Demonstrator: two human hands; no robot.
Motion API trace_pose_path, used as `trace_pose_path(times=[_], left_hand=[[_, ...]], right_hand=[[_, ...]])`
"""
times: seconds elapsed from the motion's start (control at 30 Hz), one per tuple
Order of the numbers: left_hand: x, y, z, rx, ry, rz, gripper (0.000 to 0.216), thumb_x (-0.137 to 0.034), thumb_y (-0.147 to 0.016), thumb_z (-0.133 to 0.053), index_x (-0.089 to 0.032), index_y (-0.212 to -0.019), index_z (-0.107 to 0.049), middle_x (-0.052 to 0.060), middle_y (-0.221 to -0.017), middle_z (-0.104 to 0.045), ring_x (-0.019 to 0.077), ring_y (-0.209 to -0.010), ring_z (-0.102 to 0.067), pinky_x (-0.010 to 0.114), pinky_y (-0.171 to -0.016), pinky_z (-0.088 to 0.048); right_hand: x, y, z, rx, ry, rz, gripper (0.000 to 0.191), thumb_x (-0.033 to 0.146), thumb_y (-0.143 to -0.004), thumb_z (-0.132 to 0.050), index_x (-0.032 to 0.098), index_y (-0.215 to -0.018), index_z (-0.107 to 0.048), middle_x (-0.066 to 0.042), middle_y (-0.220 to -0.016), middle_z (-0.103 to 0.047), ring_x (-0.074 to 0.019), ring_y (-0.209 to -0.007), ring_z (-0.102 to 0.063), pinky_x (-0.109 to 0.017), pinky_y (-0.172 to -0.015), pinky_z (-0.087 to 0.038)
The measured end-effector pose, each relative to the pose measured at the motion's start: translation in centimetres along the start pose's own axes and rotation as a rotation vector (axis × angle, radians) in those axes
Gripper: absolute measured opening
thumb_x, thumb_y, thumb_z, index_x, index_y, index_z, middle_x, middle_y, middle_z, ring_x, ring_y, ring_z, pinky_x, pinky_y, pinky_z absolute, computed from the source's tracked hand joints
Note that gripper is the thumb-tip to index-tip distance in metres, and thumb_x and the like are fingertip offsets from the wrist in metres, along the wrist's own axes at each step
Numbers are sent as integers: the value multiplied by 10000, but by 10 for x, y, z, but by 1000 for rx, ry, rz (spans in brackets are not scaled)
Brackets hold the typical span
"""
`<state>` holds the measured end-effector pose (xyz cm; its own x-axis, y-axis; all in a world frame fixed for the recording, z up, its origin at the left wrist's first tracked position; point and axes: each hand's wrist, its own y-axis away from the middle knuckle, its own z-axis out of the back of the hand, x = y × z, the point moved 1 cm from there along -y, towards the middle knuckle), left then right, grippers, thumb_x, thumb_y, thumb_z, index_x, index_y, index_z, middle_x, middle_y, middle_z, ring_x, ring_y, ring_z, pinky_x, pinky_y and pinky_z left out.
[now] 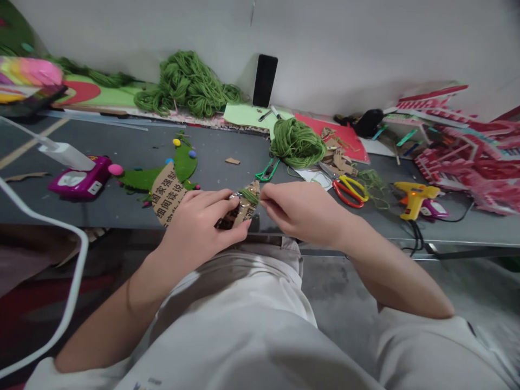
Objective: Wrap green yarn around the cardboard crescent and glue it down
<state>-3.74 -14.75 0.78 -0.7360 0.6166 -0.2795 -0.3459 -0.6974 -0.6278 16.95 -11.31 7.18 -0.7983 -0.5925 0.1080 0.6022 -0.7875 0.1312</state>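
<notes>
A cut-out of brown cardboard (163, 196) printed with dark characters lies at the table's front edge. My left hand (203, 219) holds it from above, its fingers and thumb around the cardboard and covering the middle. Green yarn (248, 196) is wound around the cardboard's narrow right end. Close beside that end is my right hand (304, 211), its fingers pinched together; what they hold is hidden. Behind the cardboard's left part lies a green felt shape (184, 165) with coloured pompoms. Just beyond my hands are green-handled scissors (267, 170) and a ball of green yarn (298, 142).
Red-and-yellow-handled scissors (350, 190) and a yellow glue gun (415, 196) lie to the right. A purple power socket (79, 177) sits left, with a white cable (79, 271) in front. A phone (265, 81) leans on the wall beside heaped green yarn (189, 84).
</notes>
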Motion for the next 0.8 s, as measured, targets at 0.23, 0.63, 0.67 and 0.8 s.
trace_pose_path(times=[0.23, 0.63, 0.67, 0.8], left_hand=[[-2, 3, -1, -116, 54, 71, 281, -354, -800, -792, -208, -1036, -753, 109, -1164, -784, 281, -980, -761, 454, -946, -557], [0, 4, -5, -285, 214, -72, 402, -231, -705, -854, -197, -1090, -744, 125, -1132, -790, 272, -933, -776, 436, -915, -603], [1, 4, -5, -285, 252, -88, 420, -223, -695, -856, -204, -1099, -743, 117, -1135, -790, 268, -932, -776, 434, -916, -606], [1, 3, -6, -199, 444, -137, 440, -214, -674, -862, -197, -1098, -747, 123, -1111, -793, 267, -944, -774, 412, -903, -612]], right_hand=[[-13, 13, -10, -161, -301, 22, 192, 309, -992, -475, 181, -943, -608, -30, -753, -640, -139, -626, -457, -276, -618, -265], [-36, -2, -46, -135, -1053, 277, 319, 413, -993, -599, 138, -831, -598, 42, -674, -436, -82, -627, -356, -209, -579, -325], [-38, -6, -50, -94, -1121, 316, 338, 429, -988, -607, 136, -820, -587, 42, -674, -432, -80, -624, -360, -208, -577, -331], [-50, -16, -58, 57, -1259, 469, 397, 497, -959, -639, 117, -851, -598, 12, -727, -510, -84, -643, -425, -210, -607, -385]])
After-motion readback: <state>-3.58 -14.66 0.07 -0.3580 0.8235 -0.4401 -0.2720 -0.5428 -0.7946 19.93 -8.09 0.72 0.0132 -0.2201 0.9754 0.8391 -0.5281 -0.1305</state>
